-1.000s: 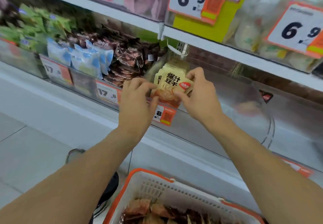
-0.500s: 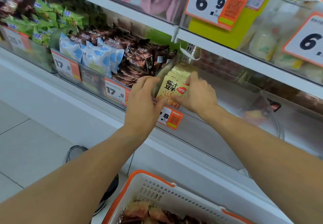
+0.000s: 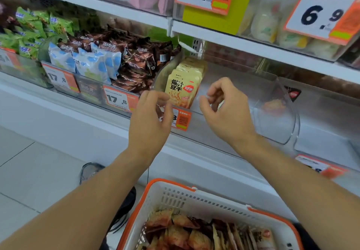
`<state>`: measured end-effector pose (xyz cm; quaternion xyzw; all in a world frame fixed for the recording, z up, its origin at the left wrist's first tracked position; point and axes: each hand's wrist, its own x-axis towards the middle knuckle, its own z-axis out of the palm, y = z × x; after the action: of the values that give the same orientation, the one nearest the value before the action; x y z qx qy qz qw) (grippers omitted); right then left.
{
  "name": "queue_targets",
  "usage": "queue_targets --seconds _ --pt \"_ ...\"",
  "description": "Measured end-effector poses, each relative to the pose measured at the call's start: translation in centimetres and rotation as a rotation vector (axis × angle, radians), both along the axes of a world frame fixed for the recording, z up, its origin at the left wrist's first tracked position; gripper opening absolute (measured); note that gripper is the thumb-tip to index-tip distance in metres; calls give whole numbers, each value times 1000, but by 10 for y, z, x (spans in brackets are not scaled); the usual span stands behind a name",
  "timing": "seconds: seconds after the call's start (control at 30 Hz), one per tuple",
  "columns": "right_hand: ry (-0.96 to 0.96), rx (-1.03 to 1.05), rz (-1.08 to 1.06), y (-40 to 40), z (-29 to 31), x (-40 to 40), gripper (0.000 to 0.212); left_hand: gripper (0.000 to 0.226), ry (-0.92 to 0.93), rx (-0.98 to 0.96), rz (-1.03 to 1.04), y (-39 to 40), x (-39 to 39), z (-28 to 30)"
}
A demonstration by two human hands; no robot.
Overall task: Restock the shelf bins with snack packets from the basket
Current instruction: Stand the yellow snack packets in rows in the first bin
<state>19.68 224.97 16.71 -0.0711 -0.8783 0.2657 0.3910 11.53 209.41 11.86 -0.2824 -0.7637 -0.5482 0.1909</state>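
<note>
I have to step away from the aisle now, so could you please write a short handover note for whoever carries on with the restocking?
Left hand: empty, fingers loosely curled, just in front of the bin's front edge.
Right hand: empty, fingers relaxed, beside the yellow packets.
Done: a row of yellow packets stands upright at the left end of the bin, against the divider.
Left: most of that bin is bare; the basket below holds many more packets. Reach down for the next handful.
</note>
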Motion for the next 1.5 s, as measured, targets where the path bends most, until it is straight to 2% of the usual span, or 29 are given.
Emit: queue_targets --seconds 0.03,0.1,0.2,0.27,0.33,0.4,0.5,0.63,0.77,0.9,1.03,1.1,1.23,1.3,1.37,1.43,1.5 --pt "29 -15 15 -4 -13 19 18 5 -76 -38 -55 0 11 -9" --pt "8 -29 11 -4 -50 53 21 5 -218 -268 -166 -1 31 -42" --pt "-254 13 60 0 -105 82 19 15 -385 -663 -286 -12 60 -107" --pt "-443 9 120 -5 -132 88 14 15 -497 -716 -297 -24 83 -149" --pt "-651 -53 179 -14 -155 91 13 18 -614 -683 -237 -37 105 -186" --pt "-859 -100 183 -20 -189 96 15 36 -703 -692 -185 -44 120 -215" --pt "-1052 -173 99 -27 -235 111 28 49 -672 -780 -235 -48 127 -242" --pt "-1024 -445 -69 -31 -267 118 36 50 -709 -873 -343 -51 127 -251" --pt "-946 -565 -141 -34 -284 107 43 37 -706 -792 -372 -48 138 -241" --pt "-1172 -525 -19 -31 -292 104 84 23 -753 -721 -413 -47 148 -239" --pt "-1261 -540 82 -21 -298 105 91 11 -778 -589 -253 -44 151 -237" --pt "-1318 -504 129 -17 -296 105 97 20 -774 -625 -192 -42 149 -233" --pt "-1435 -422 193 -13 -291 113 108 29 -779 -881 -214 -37 149 -225" --pt "-1396 -416 171 -13 -289 117 97 22 -717 -988 -231 -35 150 -223" --pt "-1306 -381 156 -14 -281 118 70 19 -697 -1010 -256 -32 153 -219" --pt "-1218 -348 180 -10 -266 115 47 23 -808 -864 -271 -28 153 -212" --pt "-1145 -410 232 -3 -244 110 45 19 -965 -743 -225 -23 143 -194"
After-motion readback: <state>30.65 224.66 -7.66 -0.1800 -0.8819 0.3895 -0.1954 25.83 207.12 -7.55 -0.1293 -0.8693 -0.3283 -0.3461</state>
